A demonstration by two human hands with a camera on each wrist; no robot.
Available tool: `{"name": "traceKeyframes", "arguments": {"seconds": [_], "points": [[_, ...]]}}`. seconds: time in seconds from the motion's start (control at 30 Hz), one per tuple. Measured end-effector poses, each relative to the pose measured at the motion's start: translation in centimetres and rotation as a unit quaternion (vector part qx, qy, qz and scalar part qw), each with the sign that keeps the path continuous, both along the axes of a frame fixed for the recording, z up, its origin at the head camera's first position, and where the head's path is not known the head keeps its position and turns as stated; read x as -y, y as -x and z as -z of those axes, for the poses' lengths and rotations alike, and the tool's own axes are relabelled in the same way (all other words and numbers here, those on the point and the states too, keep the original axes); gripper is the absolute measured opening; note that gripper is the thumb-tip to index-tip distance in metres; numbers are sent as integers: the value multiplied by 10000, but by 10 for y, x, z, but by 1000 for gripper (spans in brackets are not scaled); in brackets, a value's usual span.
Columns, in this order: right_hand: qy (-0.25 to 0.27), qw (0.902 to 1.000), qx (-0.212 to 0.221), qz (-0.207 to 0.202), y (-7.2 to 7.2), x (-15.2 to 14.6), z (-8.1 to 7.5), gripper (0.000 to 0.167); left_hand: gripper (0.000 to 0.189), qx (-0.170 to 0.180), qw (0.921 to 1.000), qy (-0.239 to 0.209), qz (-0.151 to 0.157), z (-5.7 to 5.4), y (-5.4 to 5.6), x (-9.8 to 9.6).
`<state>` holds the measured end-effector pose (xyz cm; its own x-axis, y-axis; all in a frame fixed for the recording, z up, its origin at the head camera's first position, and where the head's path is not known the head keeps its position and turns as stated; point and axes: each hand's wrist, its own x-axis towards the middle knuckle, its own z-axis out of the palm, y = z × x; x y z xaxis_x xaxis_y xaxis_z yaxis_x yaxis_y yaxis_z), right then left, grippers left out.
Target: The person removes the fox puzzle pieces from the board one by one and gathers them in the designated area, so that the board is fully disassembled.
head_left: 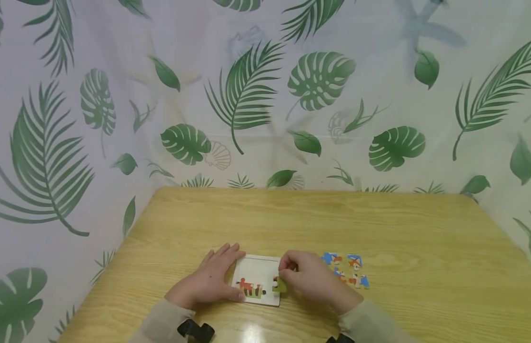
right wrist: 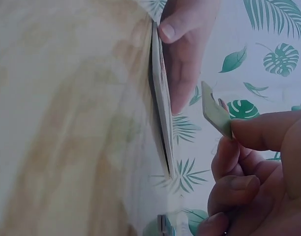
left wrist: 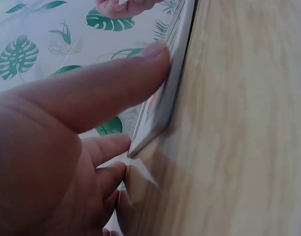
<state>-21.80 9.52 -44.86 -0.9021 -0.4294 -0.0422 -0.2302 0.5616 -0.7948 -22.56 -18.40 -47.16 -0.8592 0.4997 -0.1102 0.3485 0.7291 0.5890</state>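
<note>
A white puzzle tray [head_left: 258,264] lies on the table with a few joined pieces [head_left: 250,288] in its lower left corner, showing red and green. My left hand [head_left: 212,277] rests along the tray's left side, thumb on the lower corner and fingers straight at the upper one. Between thumb and index finger, my right hand [head_left: 305,274] pinches a green puzzle piece [head_left: 280,285] over the tray's right edge. The right wrist view shows that puzzle piece [right wrist: 215,112] held up, apart from the tray [right wrist: 163,98].
Several loose puzzle pieces [head_left: 354,262] in blue, orange and green lie right of the right hand. The wooden table [head_left: 316,219] reaches back to a leaf-print cloth [head_left: 256,95]. Dark wrist straps [head_left: 195,329] sit over the sleeves.
</note>
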Motion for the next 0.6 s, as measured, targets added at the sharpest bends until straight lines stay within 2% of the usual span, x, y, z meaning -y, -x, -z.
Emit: {"name": "traceKeyframes", "arguments": {"seconds": [0.33,0.6], "points": [[72,9999,127,-49,1,-7,-5,7,106,321,9986,-166,386,-2,3,11],[64,9998,195,-70,1,-12,-12,7,107,290,9982,-97,518,1,4,14]]}}
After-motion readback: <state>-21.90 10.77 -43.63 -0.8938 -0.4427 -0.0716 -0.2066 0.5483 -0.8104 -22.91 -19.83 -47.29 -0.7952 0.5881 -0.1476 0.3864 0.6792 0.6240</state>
